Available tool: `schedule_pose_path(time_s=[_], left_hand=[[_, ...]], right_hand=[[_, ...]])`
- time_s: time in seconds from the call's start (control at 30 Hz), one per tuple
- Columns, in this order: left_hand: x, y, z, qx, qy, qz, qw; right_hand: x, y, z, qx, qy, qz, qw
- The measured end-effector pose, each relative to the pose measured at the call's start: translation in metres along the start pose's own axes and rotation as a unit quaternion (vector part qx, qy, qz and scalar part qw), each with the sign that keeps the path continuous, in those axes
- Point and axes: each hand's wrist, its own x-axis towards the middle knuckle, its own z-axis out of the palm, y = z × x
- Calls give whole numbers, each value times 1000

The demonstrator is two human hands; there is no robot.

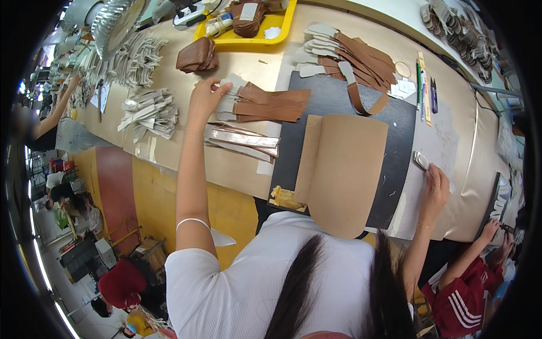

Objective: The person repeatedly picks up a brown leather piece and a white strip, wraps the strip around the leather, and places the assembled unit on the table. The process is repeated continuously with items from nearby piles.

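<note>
My left hand (208, 97) is at the pale tab ends of a pile of brown leather strips (268, 106), its bent fingers and thumb closed at a tab. Just below that pile lies a bundle of strips with shiny pale faces (243, 138). On the right, my right hand (436, 189) has its fingers closed at the end of a small silver-grey object (420, 160), whose kind I cannot make out. Between my hands, a brown cardboard piece (353, 169) rests on a black mat (398, 152), overhanging the table's near edge. A curved brown strip (361, 101) lies on the mat's far edge.
More brown strips (361, 56) fan out at the back. Pens and a ruler (424, 90) lie right of them. A yellow tray (285, 28), stacked brown pieces (197, 55) and pale strip bundles (149, 113) stand left. A co-worker's hands (491, 229) are at far right.
</note>
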Motion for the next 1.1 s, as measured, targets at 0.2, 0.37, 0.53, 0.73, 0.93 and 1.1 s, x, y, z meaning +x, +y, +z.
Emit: schedule_pose_path(time_s=[0.2, 0.37, 0.53, 0.73, 0.93, 1.1], left_hand=[[6, 6, 1, -49, 20, -46, 998], [-7, -5, -15, -70, -25, -67, 995], [-36, 7, -24, -22, -60, -72, 995], [-43, 17, -20, -46, -48, -98, 993], [-34, -13, -8, -125, -28, -39, 991], [-38, -6, -18, -185, -50, -59, 980]], right_hand=[[1, 3, -1, 16, -29, 6, 999], [-2, 8, 0, 23, -36, 11, 999], [-1, 5, 1, 32, -7, -2, 999], [-5, 11, 2, 50, -29, 16, 998], [2, 7, -3, 60, -29, 26, 997], [4, 17, 1, 72, -10, -7, 997]])
